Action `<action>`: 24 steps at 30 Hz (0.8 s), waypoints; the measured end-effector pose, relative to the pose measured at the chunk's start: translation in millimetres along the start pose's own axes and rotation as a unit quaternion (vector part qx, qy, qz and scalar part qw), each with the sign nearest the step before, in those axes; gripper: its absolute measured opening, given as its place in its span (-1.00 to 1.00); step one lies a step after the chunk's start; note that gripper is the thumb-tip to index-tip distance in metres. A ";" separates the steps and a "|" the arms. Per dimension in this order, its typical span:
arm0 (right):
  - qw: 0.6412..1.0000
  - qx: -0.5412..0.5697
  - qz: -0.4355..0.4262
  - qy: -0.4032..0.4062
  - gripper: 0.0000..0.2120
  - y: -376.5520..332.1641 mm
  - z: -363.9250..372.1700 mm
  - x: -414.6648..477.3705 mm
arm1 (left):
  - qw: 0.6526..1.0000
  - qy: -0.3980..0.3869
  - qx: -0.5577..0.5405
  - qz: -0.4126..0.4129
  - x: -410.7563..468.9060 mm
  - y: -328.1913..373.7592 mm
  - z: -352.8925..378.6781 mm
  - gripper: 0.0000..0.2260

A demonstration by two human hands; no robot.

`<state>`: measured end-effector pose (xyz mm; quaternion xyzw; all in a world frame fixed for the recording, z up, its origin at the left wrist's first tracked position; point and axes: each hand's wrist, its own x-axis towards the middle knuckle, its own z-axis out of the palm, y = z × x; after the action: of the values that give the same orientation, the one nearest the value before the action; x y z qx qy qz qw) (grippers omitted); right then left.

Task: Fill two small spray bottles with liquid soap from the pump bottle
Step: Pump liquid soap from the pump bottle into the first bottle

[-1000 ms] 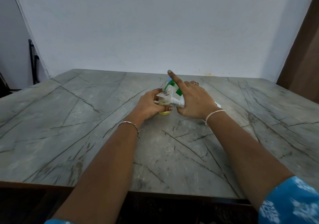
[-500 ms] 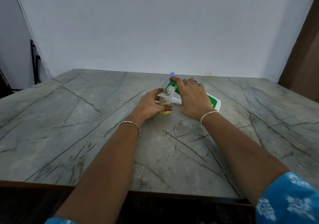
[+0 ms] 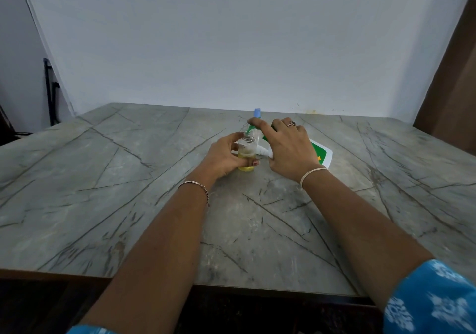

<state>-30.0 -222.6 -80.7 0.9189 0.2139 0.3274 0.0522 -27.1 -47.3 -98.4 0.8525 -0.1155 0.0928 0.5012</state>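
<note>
**A:** delta vs 1 s back?

**B:** The right hand (image 3: 288,148) had its index finger lifted clear of the pump. It's now down on the green spout (image 3: 253,128). The other fingers are curled over the pump bottle (image 3: 323,153), which sits tilted behind the palm; thumb hidden. Looks like a pump stroke in progress.

**A:** target?

**B:** The spray bottle (image 3: 246,151) is upright on the table (image 3: 128,179), with the left hand (image 3: 224,157) wrapped round it. Its open neck is right under the spout tip, just beside the right hand's index finger. Yellow soap fills the lower part only, so I'd say more strokes are needed.

**A:** bottle two?

**B:** A blue cap (image 3: 257,112) pokes up just beyond the right hand. Probably bottle two, but the body is hidden, so can't confirm. A white sprayer top (image 3: 262,151) lies between the hands.
</note>
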 end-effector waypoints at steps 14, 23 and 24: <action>1.000 -0.017 -0.007 0.019 -0.06 1.2 3.1 -1.8 | 1.000 -0.004 -0.010 -0.005 -2.0 1.3 -0.1 -0.30; 1.000 -0.003 0.010 0.007 -0.20 -3.3 0.0 0.6 | 1.000 0.000 -0.004 -0.005 0.7 -0.9 0.5 -0.29; 1.000 0.000 0.013 0.010 -0.21 -4.6 0.5 1.4 | 1.000 -0.001 -0.005 -0.005 0.4 -0.2 0.5 -0.29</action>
<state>-30.4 -217.8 -81.4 0.9184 0.2027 0.3368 0.0457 -26.6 -47.8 -98.6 0.8507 -0.1121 0.0893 0.5057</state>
